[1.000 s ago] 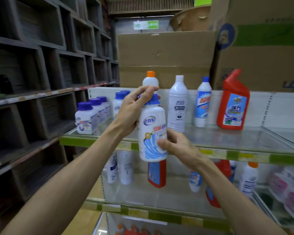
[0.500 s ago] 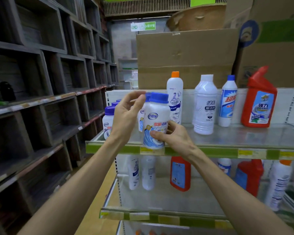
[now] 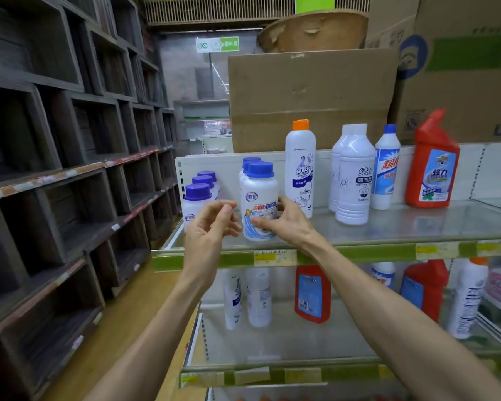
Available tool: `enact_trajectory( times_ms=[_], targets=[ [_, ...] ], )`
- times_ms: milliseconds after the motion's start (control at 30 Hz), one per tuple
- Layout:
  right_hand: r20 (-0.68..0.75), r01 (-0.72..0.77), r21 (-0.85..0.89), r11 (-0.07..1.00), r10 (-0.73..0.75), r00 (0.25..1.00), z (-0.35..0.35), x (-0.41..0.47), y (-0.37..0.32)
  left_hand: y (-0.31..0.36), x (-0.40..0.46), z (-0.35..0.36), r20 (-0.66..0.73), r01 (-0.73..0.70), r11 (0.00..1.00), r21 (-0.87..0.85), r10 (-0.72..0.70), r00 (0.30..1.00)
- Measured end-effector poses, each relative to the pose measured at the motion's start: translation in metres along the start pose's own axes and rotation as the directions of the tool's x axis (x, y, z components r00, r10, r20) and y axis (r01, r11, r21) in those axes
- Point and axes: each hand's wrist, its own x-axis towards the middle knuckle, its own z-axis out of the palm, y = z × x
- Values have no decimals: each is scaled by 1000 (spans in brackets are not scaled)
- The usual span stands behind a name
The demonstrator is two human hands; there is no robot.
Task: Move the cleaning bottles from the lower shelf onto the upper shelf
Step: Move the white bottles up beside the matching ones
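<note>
Placement step: our right hand [image 3: 287, 224] closes its grip on the blue-capped bottle [image 3: 259, 201] standing on the upper shelf [image 3: 417, 230], our left hand [image 3: 211, 227] open and empty beside it; next, we judge, release and reach below.

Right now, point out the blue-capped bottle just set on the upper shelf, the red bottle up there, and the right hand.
blue-capped bottle [image 3: 259, 195]: head view, on its white body above the label.
red bottle [image 3: 433, 166]: head view, on its label.
right hand [image 3: 287, 224]: head view, back of the hand.
</note>
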Motion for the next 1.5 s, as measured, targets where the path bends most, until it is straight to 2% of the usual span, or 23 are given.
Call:
enact_trajectory(
  times_ms=[300,433,567,667,767,867,967,1133,1233,1333,1500],
  targets=[
    [-13,11,-120,993,-12,1000,9,7,-3,-19,-25,-8,181,75,997,26,-79,980],
    [52,-1,-132,991,8,999,6,9,-2,-34,-37,-10,246,103,994,44,-111,963],
    [-77,51,-161,986,-64,995,-6,6,-15,-54,-56,-8,260,151,979,136,-182,948],
    [-159,182,-119,976,-199,967,-16,-5,-34,-78,-70,-6,221,251,949,192,-291,931],
    [-170,303,-87,949,-314,934,-21,-25,-50,-108,-80,-10,150,361,901,241,-402,903],
    [-166,420,-58,906,-423,891,-23,-52,-53,-139,-83,-17,32,426,853,300,-456,890],
    [-155,493,-15,870,-489,858,-20,-79,-42,-169,-83,-25,-133,457,833,312,-438,889],
    [-44,572,120,811,-572,819,5,-111,15,-222,-71,-49,-285,464,790,400,-374,882],
    [18,584,112,804,-590,808,27,-122,58,-241,-58,-55,-279,451,794,408,-362,889],
    [48,537,86,839,-542,839,45,-126,99,-252,-48,-51,-243,426,821,381,-356,902],
    [29,317,151,936,-325,945,63,-119,161,-272,-33,-45,-223,387,854,348,-326,919]
  ],
)
